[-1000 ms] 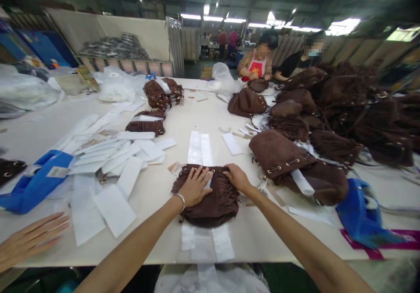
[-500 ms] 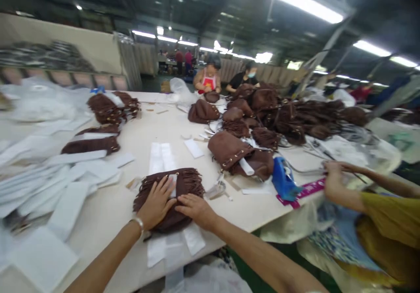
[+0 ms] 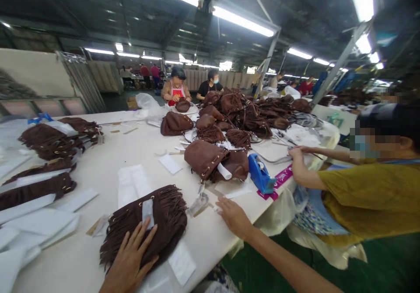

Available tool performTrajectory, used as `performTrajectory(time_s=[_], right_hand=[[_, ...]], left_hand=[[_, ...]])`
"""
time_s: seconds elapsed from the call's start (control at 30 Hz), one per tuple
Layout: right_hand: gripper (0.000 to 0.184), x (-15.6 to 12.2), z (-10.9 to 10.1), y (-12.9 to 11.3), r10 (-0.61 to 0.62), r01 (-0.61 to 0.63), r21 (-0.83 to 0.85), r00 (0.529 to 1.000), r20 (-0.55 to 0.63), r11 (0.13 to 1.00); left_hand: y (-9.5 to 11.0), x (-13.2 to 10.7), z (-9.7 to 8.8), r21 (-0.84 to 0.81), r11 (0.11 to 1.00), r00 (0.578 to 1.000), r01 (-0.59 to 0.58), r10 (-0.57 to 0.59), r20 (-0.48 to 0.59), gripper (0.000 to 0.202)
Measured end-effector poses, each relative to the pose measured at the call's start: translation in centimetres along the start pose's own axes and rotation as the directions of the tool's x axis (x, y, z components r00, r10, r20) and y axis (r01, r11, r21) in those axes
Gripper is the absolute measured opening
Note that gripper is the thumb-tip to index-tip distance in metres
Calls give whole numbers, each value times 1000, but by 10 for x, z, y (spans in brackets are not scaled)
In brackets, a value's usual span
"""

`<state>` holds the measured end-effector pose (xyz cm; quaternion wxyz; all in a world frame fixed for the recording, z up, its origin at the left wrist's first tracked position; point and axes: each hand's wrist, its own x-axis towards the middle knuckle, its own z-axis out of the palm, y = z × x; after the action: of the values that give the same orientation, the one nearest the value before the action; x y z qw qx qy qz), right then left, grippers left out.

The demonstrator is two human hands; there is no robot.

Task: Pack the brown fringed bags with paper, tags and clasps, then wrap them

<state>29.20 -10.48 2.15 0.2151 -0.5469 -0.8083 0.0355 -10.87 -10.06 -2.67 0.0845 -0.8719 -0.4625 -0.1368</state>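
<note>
My left hand [image 3: 133,251] lies flat with spread fingers on a dark brown fringed bag [image 3: 167,214]. A whitish strip [image 3: 147,212] crosses the bag's top between gold eyelets, just above my fingertips. My right hand [image 3: 234,218] is off the bag, near the table's front edge. Its fingers are bent together at a small white piece, too small to name. Left of those fingertips is a clear plastic sleeve [image 3: 198,203] on a cord. Behind it lies a brown drawstring bag [image 3: 206,157] with a white roll [image 3: 224,171] across it.
A blue tape dispenser [image 3: 260,174] stands on a purple strip [image 3: 282,175] at right. Beside it works a person in a mustard top [image 3: 370,192]. Brown bags [image 3: 229,104] are heaped behind; fringed bags [image 3: 49,137] and white sheets [image 3: 39,225] lie left. Two people sit across the table [image 3: 131,146].
My right hand has left the fringed bag and moved right to the small white piece. My left hand stays on the bag. The view has swung to the right.
</note>
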Motion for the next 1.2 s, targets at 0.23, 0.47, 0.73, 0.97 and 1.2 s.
performTrajectory(time_s=[0.23,0.47,0.73,0.97,1.2], right_hand=[[48,68,-15,68,152,-152,16,988,-12,988],[43,167,-36,96,242,-243,3,966,-86,970],[40,220,-63,127,193,-191,40,980,-48,981],[32,250,-78,132,114,-114,-21,993,-25,993],[19,160,-47,112,-35,49,-135,994,105,990]], left_hand=[[3,5,-1,87,996,999,6,-1,-54,75],[0,6,5,109,994,998,0,8,-64,77],[1,6,4,81,997,1000,15,-16,10,73],[5,9,-3,81,996,1000,20,-21,10,71],[-1,7,9,51,999,997,17,-13,-70,73]])
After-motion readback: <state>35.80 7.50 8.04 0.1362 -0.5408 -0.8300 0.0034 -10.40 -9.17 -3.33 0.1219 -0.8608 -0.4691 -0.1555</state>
